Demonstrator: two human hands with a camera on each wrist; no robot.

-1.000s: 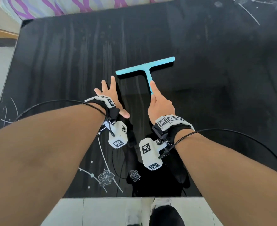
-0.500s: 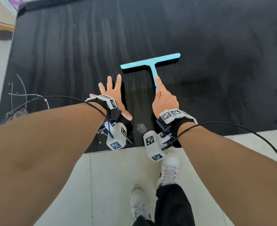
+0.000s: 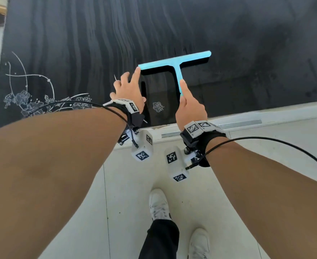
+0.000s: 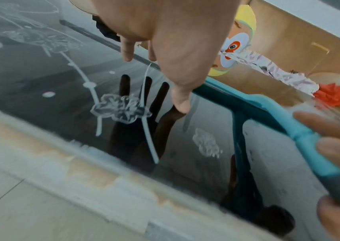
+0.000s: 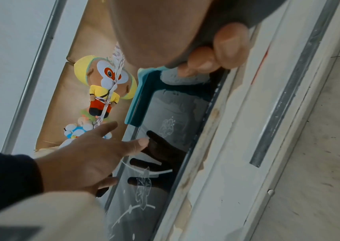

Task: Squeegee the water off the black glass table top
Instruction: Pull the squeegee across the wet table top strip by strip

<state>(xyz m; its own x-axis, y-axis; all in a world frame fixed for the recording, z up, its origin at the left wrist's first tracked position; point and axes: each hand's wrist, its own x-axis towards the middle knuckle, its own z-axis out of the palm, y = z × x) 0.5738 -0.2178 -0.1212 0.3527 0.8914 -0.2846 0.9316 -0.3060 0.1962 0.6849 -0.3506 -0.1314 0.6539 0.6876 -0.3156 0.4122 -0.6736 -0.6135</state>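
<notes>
Lying on the black glass desk (image 3: pixel 247 53) near its front edge: a light blue T-shaped squeegee (image 3: pixel 174 61), blade bar across, far from the body, slightly slanted with its right end farther away, handle running back toward the near edge. Showing teal on the underside in the left wrist view, with a grey grip section at the handle's near end; mirrored darkly in the glass. Streaked with wavy pale water lines over the far and left parts of the glass, darker and cleaner between blade and near edge, where a small white etched flower (image 3: pixel 157 107) sits. Wrapped round the handle: right hand (image 3: pixel 190 107), index finger stretched straight along the top of the handle toward the blade, remaining fingers (image 5: pixel 230 44) curled under the grip. Spread flat with straight fingers: left hand (image 3: pixel 129 90), palm down just left of the handle, index fingertip touching the left end of the blade bar, other fingers fanned over the glass; reflected as a dark hand shape below. Reaching forward from the bottom of the head view: both forearms, bare, each with a strapped wrist camera. Visible beyond the desk in the wrist views: a plush monkey toy (image 5: pixel 105 84) in yellow and orange. Below the arms: white floor tiles (image 3: pixel 126 212) and white shoes.
</notes>
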